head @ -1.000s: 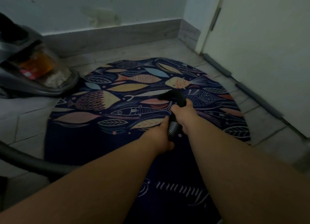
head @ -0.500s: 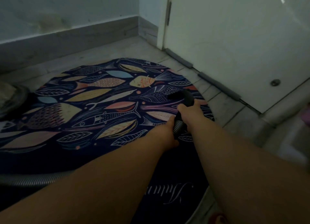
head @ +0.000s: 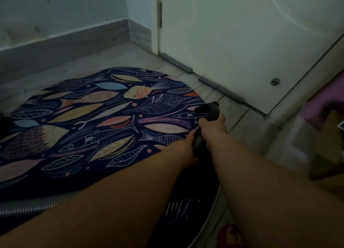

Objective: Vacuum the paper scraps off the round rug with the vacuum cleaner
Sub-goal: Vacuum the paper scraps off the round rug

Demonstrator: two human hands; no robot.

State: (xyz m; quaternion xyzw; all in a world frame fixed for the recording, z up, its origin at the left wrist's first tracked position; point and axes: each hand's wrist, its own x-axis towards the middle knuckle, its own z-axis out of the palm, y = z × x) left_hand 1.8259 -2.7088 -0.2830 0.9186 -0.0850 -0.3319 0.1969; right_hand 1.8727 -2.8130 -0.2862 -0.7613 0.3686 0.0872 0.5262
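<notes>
A round dark-blue rug (head: pixel 96 117) printed with fish and leaves covers the tiled floor. The black vacuum nozzle (head: pixel 209 110) rests at the rug's right edge. My right hand (head: pixel 214 128) is shut on the nozzle's handle. Just behind it, my left hand (head: pixel 186 147) grips the ribbed hose (head: pixel 198 142). More of the grey hose (head: pixel 28 206) trails off at the lower left, under my left arm. I see no paper scraps on the visible part of the rug in this dim light.
A white door (head: pixel 232 34) with grey foam draft strips (head: pixel 221 89) along its bottom stands right behind the rug. A grey skirting board (head: pixel 65 43) lines the back wall. Pink and brown items (head: pixel 325 127) sit at the right edge. A foot (head: pixel 230 234) shows at the bottom.
The nozzle and both hands have swept from the rug's middle to its right edge. My view has swung right, so the vacuum body at the left has dropped out of sight.
</notes>
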